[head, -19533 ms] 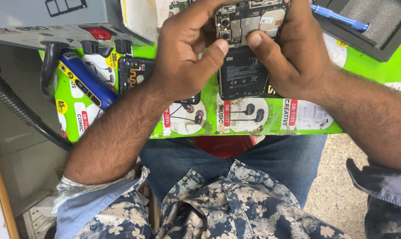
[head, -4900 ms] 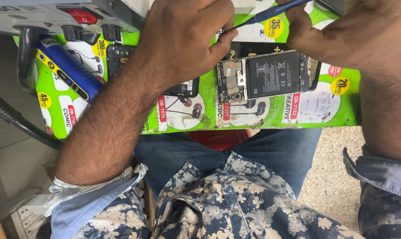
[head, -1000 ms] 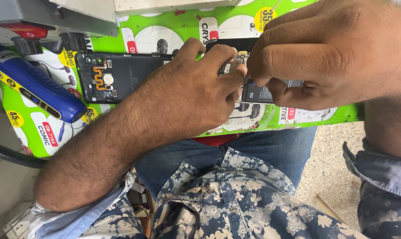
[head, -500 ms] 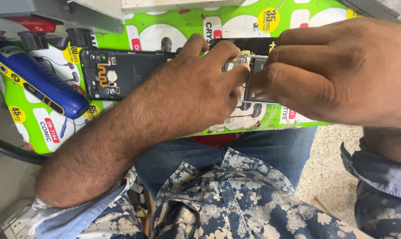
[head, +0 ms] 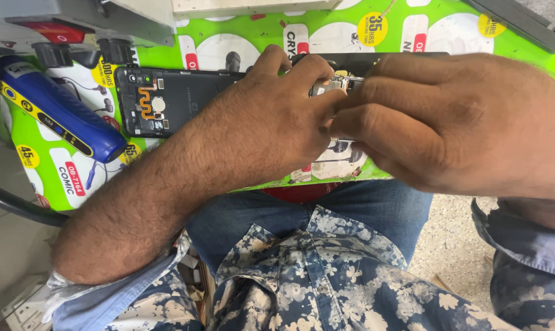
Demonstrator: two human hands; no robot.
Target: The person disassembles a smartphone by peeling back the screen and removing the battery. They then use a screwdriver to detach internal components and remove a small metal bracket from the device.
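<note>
Both hands meet over an opened dark smartphone with exposed circuit board [head: 339, 83] lying flat on the bright green printed advertising sheet [head: 241, 30] that covers the bench — this sheet is the landmark. The phone sits toward the sheet's upper middle, mostly hidden under the hands; only a strip of its dark frame and a bit of metal-shielded board show between the fingers. The left hand [head: 271, 116] is curled, fingertips pressing down on the phone's near end, closed on it in a steadying grip. The right hand [head: 449, 116] is bunched tight, thumb and forefinger pinched at the board edge; whether they pinch a small part or just the board, I cannot tell — it is covered. Left of the phone on the sheet lies a detached black plastic back cover with copper-coloured antenna trace [head: 167, 98], inner side up. Further left, at the sheet's left edge, lies a blue handheld tool with yellow-and-black label [head: 57, 116]. Handling judgement: the phone looks light and stiff but fragile with the board bare — likely best held by the frame edges, not the components; small parts there probably slip easily from bare fingers.
</note>
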